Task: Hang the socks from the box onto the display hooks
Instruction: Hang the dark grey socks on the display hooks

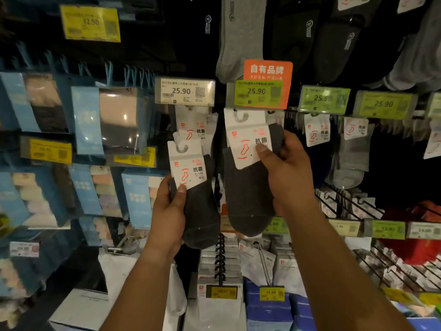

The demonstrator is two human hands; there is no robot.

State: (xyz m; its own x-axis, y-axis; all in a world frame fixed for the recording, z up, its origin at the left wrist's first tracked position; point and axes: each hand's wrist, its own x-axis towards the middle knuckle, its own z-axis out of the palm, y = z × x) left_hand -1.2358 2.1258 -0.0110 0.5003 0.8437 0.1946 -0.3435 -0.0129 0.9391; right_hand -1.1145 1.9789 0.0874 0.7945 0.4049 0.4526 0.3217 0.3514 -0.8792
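My right hand (pixel 288 173) grips a dark grey sock pack (pixel 245 201) by its white card, thumb on the label. The card's hook hole (pixel 243 117) is raised to just below the green 25.90 price tag (pixel 256 93); the hook itself is hidden behind it. My left hand (pixel 169 211) holds a second dark grey sock pack (pixel 200 211) lower down, thumb pinching its white card (pixel 187 167). Behind this pack, white sock packs (pixel 193 126) hang under the white 25.90 tag (pixel 183 91). No box is in view.
Blue boxed goods (pixel 105 120) fill the hooks on the left. Grey and black socks (pixel 241 37) hang above. Light grey socks (pixel 350 154) hang to the right under green tags. Rows of wire hooks with white packs (pixel 358 206) jut out at lower right, and more packs (pixel 222 266) hang below.
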